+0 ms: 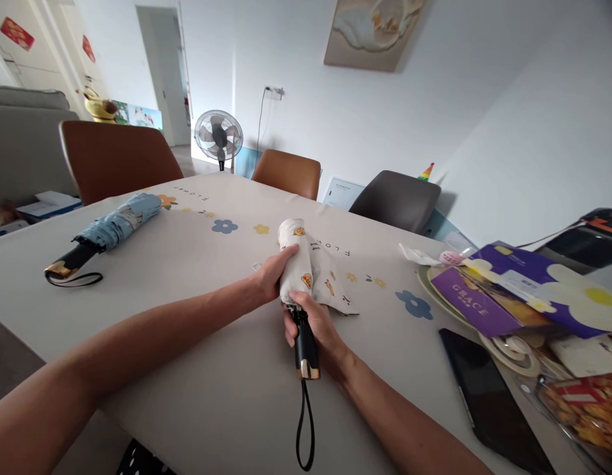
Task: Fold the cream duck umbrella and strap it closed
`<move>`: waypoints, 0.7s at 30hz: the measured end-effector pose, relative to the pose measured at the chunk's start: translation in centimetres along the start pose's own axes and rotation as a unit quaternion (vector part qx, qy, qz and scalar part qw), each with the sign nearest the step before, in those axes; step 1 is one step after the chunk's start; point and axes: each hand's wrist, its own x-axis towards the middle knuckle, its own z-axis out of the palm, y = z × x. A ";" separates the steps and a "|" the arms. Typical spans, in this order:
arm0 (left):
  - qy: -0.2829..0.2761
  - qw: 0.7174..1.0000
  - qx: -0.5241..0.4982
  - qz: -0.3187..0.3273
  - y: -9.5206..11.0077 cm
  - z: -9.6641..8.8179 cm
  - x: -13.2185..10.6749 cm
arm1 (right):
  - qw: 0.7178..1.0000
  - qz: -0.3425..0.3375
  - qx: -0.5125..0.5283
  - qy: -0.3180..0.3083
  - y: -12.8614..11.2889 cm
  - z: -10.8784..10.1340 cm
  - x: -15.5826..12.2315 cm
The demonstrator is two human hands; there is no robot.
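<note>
A white folding umbrella [295,267] with small printed pictures is held above the table, its cloth wrapped into a roll. One loose flap [335,284] of its cloth, or of a matching sleeve, spreads out to the right; I cannot tell which. My left hand [274,272] grips the roll from the left side. Around the lower end of the roll and the top of the black handle [306,349] my right hand [313,320] is closed. A black wrist strap hangs from the handle's gold end. To the left lies a rolled blue folding umbrella [122,221].
The table [201,369] wears a pale cloth with printed flowers. On its right side are a black phone [488,389], a purple box [476,300], a plate and a bag of snacks [587,409]. Chairs and a standing fan [219,135] are beyond the far edge.
</note>
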 end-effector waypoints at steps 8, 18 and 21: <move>-0.038 0.990 -0.131 -0.034 0.2 -0.5 0.2 | 0.999 -0.004 0.008 -0.036 0.4 -0.2 0.5; 0.015 0.993 -0.115 0.032 0.2 -0.4 0.0 | 0.998 0.027 0.006 -0.051 -0.1 -0.3 0.6; 0.023 0.990 -0.137 0.023 0.0 -0.3 0.3 | 1.000 0.006 -0.005 -0.028 0.0 -0.2 0.5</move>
